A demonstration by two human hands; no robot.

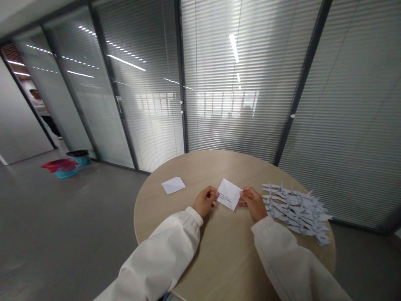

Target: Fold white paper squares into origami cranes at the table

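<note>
A small square sheet of white paper (229, 194) with a few lines of print is held up above the table between both hands. My left hand (206, 201) pinches its left corner, and the fingers are closed. At the opposite corner my right hand (253, 203) grips the paper between thumb and fingers. To the left lies a small stack of white paper sheets (173, 185). On the right side of the table many folded paper cranes (297, 209) are crowded together, close to my right hand.
The round wooden table (219, 259) stands by a glass partition with blinds (234, 83). On the floor at the left are a bin with a red liner (64, 168) and a bin with a black liner (80, 157). A person (40, 106) is visible through the far-left doorway.
</note>
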